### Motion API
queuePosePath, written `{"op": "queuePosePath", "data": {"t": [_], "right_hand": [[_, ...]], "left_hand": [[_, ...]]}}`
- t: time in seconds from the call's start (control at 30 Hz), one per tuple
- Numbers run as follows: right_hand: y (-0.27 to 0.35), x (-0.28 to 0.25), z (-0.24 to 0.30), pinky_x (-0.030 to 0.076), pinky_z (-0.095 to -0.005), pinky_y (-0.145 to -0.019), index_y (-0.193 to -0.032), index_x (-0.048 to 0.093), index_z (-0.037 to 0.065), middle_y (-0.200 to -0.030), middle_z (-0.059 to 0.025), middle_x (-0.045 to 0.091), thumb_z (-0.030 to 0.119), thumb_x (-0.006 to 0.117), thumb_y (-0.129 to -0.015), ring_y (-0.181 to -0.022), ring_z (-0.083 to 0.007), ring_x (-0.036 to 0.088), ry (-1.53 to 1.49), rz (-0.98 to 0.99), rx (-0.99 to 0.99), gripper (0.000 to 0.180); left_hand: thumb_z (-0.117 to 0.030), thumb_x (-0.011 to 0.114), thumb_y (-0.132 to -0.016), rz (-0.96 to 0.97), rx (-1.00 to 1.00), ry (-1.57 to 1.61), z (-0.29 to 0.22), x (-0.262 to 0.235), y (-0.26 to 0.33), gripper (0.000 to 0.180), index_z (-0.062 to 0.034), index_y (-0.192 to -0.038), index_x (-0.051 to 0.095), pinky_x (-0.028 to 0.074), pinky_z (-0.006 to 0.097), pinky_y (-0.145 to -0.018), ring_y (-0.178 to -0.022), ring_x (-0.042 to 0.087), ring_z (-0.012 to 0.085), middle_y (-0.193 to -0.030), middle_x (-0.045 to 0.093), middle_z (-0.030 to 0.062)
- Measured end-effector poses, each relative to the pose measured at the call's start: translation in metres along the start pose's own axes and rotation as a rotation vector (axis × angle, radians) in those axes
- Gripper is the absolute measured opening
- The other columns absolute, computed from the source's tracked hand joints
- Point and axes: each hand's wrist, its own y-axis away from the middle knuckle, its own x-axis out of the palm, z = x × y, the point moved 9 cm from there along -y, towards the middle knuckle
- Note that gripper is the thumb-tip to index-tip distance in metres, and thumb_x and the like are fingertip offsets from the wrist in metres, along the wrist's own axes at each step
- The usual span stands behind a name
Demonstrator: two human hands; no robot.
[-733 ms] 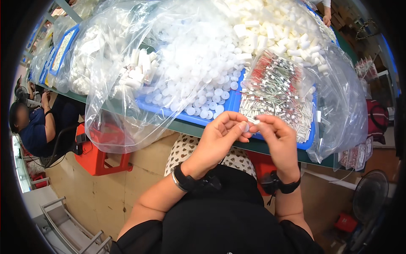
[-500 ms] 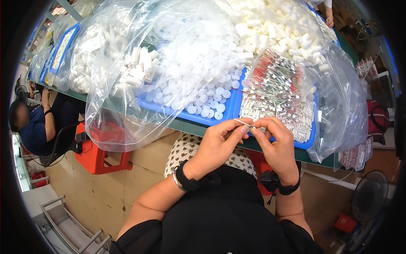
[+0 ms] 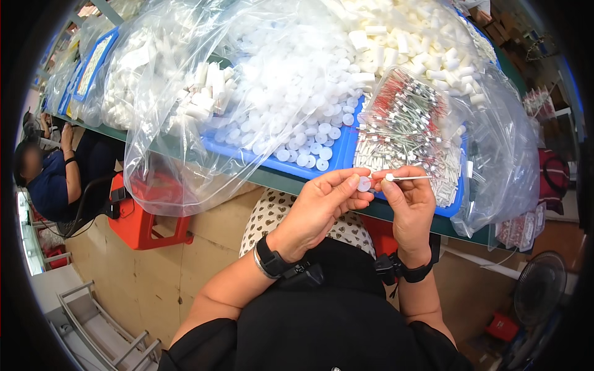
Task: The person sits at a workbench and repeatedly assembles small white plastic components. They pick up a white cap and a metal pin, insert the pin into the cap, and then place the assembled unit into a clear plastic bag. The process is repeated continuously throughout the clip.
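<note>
Between the thumb and fingers of my left hand (image 3: 331, 201) is a small translucent white plastic disc (image 3: 364, 184), held upright. My right hand (image 3: 408, 201) pinches a thin metal pin with a white head (image 3: 409, 178); its head points left toward the disc and its shaft points right. The two hands are close together, just in front of the table edge. Beyond them lies a pile of similar discs (image 3: 303, 145) in a blue tray (image 3: 284, 167). A clear box of pins with red and white ends (image 3: 408, 111) sits above small white tubes (image 3: 442, 179).
Cream foam cylinders (image 3: 427, 46) are heaped at the back right. Clear plastic bags (image 3: 167, 185) drape over the table edge. A red stool (image 3: 148, 213) stands on the left, near a seated person (image 3: 55, 179). A fan (image 3: 540, 287) is at the lower right.
The pin has swung round in my right hand, its shaft now pointing right. The disc now shows face-on in my left fingers. My hands have moved slightly apart.
</note>
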Motion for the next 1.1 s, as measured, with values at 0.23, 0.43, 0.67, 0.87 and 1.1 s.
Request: {"op": "queuePosePath", "data": {"t": [0.23,0.43,0.67,0.87,1.1], "right_hand": [[0.005,0.000,0.008,0.051,-0.0301,-0.083,-0.101,0.055,0.000,-0.101,-0.0146,0.068,-0.003,0.062,-0.091,-0.095,-0.0185,0.066,0.281,0.040,-0.143,0.014],[0.007,0.008,0.017,0.052,-0.0295,-0.081,-0.100,0.057,-0.001,-0.097,-0.0135,0.069,-0.004,0.064,-0.088,-0.093,-0.0180,0.066,0.475,0.091,-0.285,0.015],[0.003,0.008,0.002,0.053,-0.0275,-0.077,-0.103,0.060,-0.001,-0.104,-0.0125,0.064,-0.002,0.068,-0.086,-0.086,-0.0152,0.065,0.261,0.000,0.018,0.019],[0.002,0.011,0.017,0.052,-0.0256,-0.064,-0.101,0.066,-0.001,-0.089,-0.0079,0.066,0.004,0.070,-0.086,-0.076,-0.0126,0.065,0.808,0.156,-0.064,0.016],[0.007,0.013,0.005,0.047,-0.0279,-0.053,-0.091,0.068,-0.001,-0.070,-0.0097,0.066,0.008,0.068,-0.089,-0.056,-0.0189,0.061,0.699,0.160,0.009,0.009]], "left_hand": [[-0.018,0.056,-0.100,-0.004,-0.005,0.087,0.002,-0.004,-0.002,0.036,0.0062,-0.127,0.054,0.055,0.028,-0.086,-0.093,0.067,0.0146,-0.111,0.067,0.0107],[-0.016,0.058,-0.099,-0.006,0.010,-0.013,0.000,-0.001,0.000,0.034,0.0032,-0.126,0.055,0.054,0.027,-0.086,-0.094,0.065,0.0126,-0.109,0.067,0.0089],[-0.015,0.064,-0.095,-0.007,0.025,0.018,-0.003,-0.005,-0.001,0.034,0.0019,-0.124,0.056,0.052,0.023,-0.082,-0.093,0.063,0.0105,-0.110,0.066,0.0080],[-0.013,0.066,-0.094,-0.047,0.041,-0.055,-0.008,-0.009,0.001,0.033,0.0010,-0.122,0.057,0.051,0.022,-0.080,-0.092,0.062,0.0099,-0.108,0.066,0.0067],[-0.017,0.063,-0.096,0.002,-0.029,0.039,0.009,-0.013,-0.002,0.031,0.0011,-0.121,0.060,0.050,0.024,-0.077,-0.082,0.060,0.0098,-0.096,0.065,0.0041]]}}
